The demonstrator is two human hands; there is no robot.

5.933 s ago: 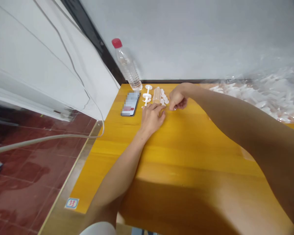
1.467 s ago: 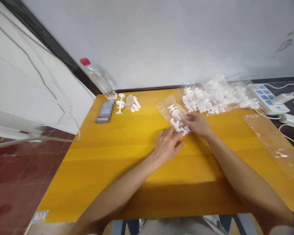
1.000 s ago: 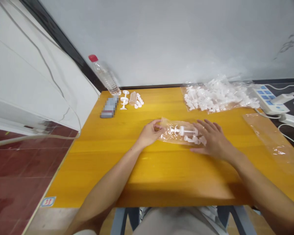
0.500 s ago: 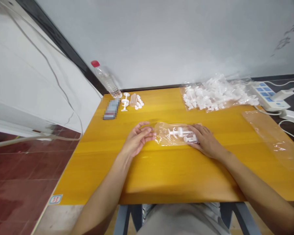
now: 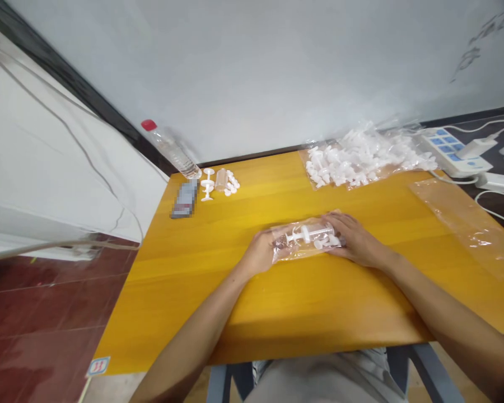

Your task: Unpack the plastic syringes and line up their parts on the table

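The yellow table point(image 5: 298, 313) bears phone point(image 5: 185, 198), bottle point(image 5: 174, 152), white parts point(image 5: 208, 184), plastic bags point(image 5: 361, 159).

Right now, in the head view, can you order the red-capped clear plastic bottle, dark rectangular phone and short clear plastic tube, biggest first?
1. Red-capped bottle, biggest
2. Dark phone
3. Short tube, smallest

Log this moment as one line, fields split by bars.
left hand: at bag's left end | right hand: on right end | small clear bag: white plastic parts inside | phone: beside bottle
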